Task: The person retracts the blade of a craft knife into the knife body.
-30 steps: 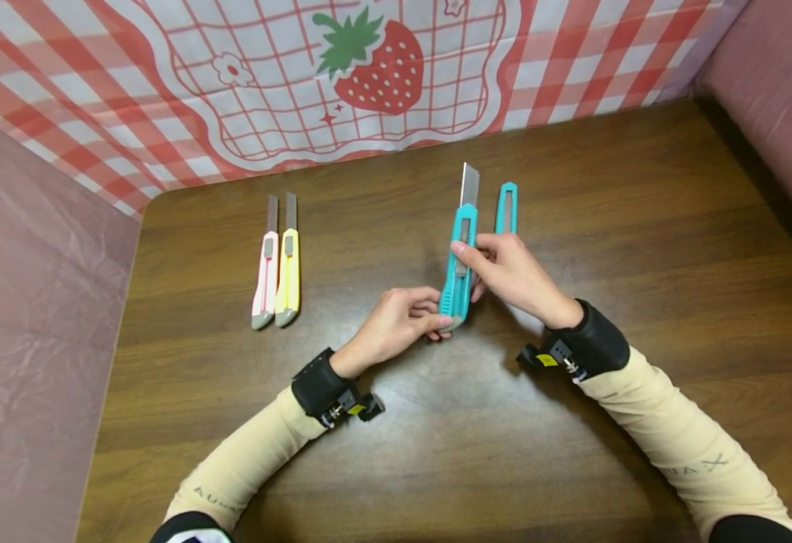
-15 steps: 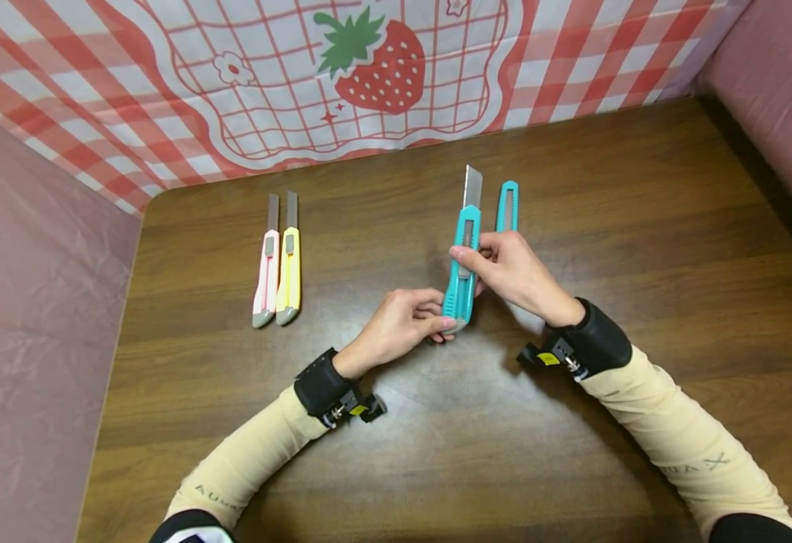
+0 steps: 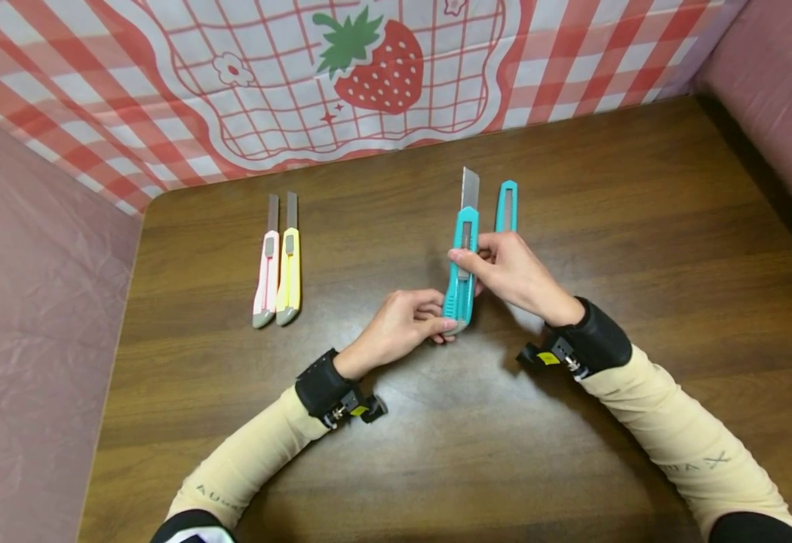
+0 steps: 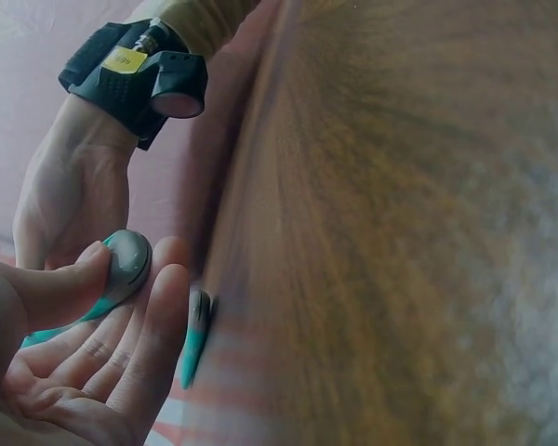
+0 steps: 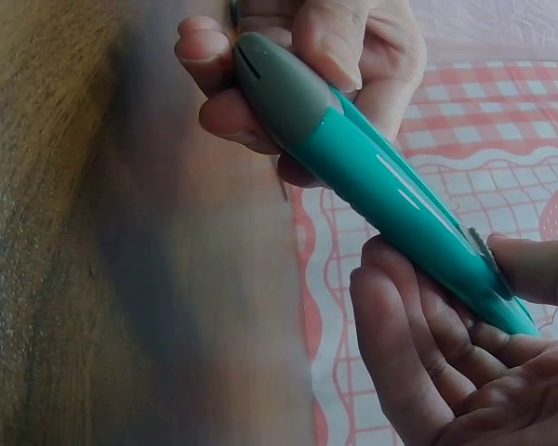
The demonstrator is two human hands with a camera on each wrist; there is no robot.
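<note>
Both hands hold a teal utility knife [image 3: 461, 302], its grey blade [image 3: 470, 188] extended away from the person. My left hand [image 3: 406, 320] pinches the grey end cap [image 5: 284, 88] between thumb and fingers. Around the middle of the handle, my right hand [image 3: 514, 275] grips it, the thumb on the grey slider [image 5: 486, 251]. A second teal utility knife [image 3: 508, 207] lies on the table behind the right hand, which hides its lower part. To the left, a pink utility knife [image 3: 266, 279] and a yellow utility knife [image 3: 290, 275] lie side by side, blades out.
The brown wooden table [image 3: 382, 452] ends at a red-and-white checked cloth [image 3: 559, 68] with a strawberry print. Pink fabric [image 3: 23, 302] hangs beyond the left edge, and more stands at the right. Each wrist wears a black strap with a camera.
The held teal utility knife and left hand shift slightly right and toward the person. The blade shows a little shorter than a second ago, and the right thumb on the slider sits slightly lower.
</note>
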